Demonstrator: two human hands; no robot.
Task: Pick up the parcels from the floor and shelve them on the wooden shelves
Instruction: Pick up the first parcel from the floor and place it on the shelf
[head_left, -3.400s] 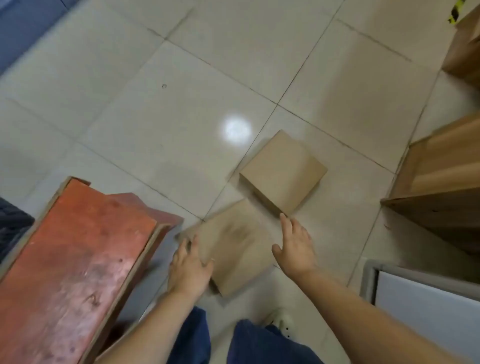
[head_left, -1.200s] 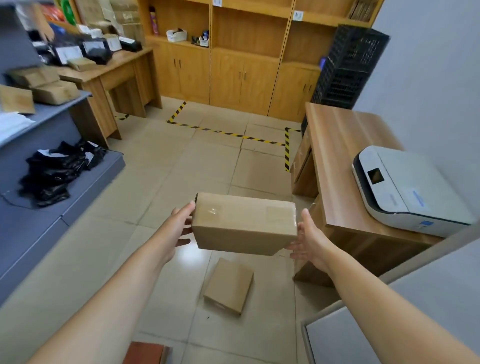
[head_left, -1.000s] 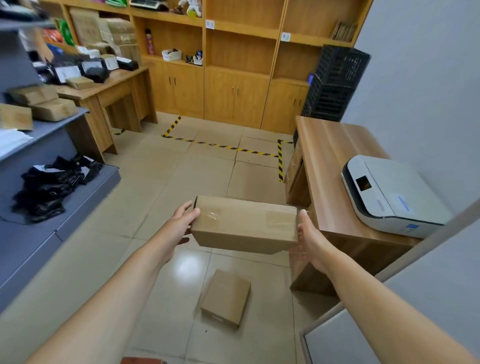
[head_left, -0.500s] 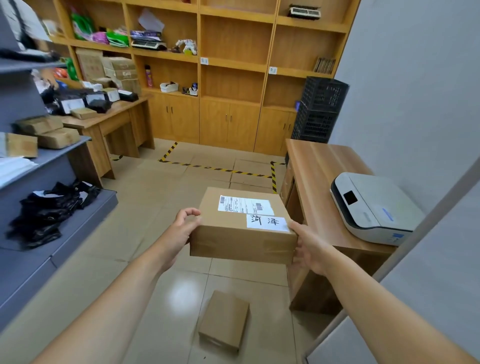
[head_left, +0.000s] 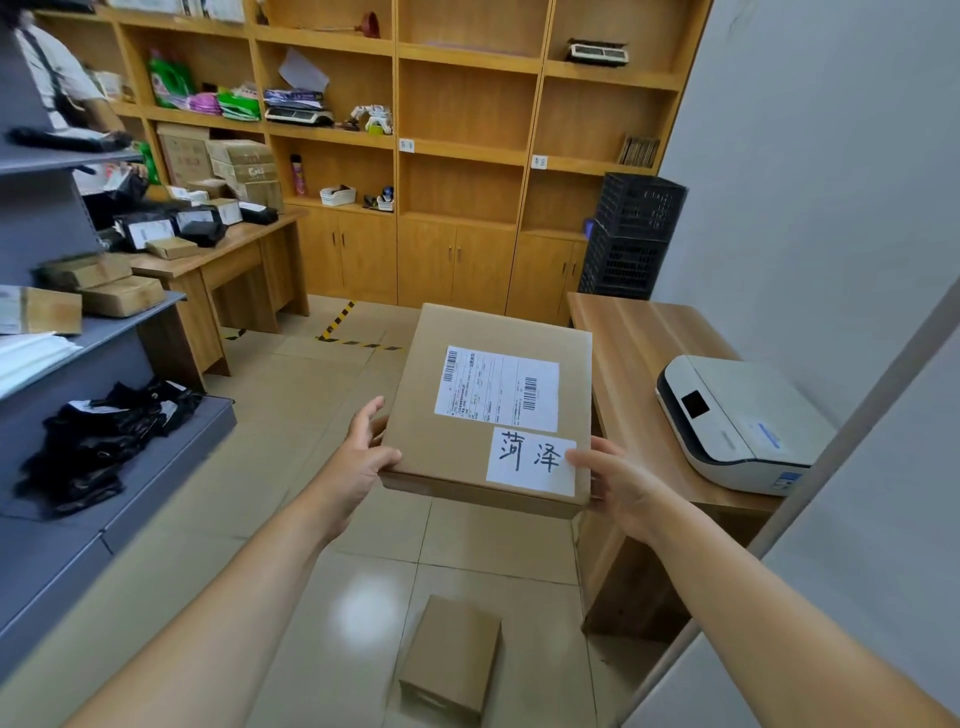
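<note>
Both hands, left hand (head_left: 363, 457) and right hand (head_left: 618, 480), clasp a labelled parcel (head_left: 488, 410) facing the wooden shelves (head_left: 467, 135). Keeping it level should ease shelving; a second parcel (head_left: 452, 657) lies below it

Beige tiled floor (head_left: 291, 415) with a glare spot, grey wall (head_left: 810, 182) at right, wooden desk (head_left: 634, 338) against it, grey metal rack (head_left: 62, 545) at left.

The held parcel (head_left: 467, 415) is matt brown cardboard with 2 white paper labels. The floor (head_left: 291, 467) is glossy pale tile. The counter (head_left: 639, 353) and shelves (head_left: 462, 104) are smooth wood; the printer (head_left: 743, 421) is white plastic.
</note>
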